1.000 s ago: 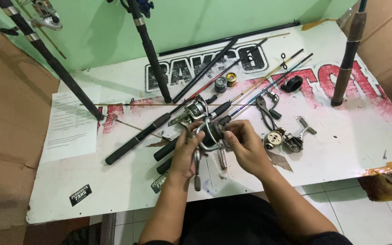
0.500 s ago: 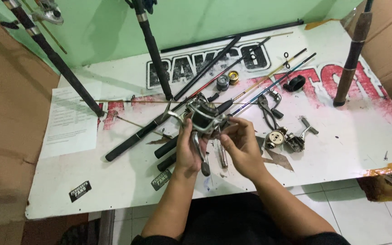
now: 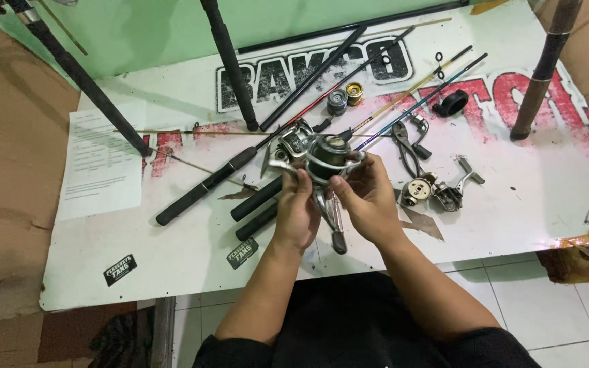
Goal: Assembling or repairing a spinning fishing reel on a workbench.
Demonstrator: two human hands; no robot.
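— Hands?
— Left hand (image 3: 296, 211) and right hand (image 3: 369, 201) both grip a spinning reel (image 3: 322, 155) above the white table (image 3: 172, 252).
— Surroundings?
— Green wall (image 3: 144, 34), tiled floor (image 3: 553, 300), rods (image 3: 206, 184), paper sheet (image 3: 100, 163).

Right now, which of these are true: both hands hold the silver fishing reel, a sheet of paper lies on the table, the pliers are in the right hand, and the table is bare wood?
1. Both hands hold the silver spinning fishing reel. True: left hand and right hand each grip it.
2. A white printed paper sheet lies on the table. True.
3. The metal pliers are in the right hand. False: they lie on the table beside it.
4. The table is bare wood. False: its top is a white board with large lettering.
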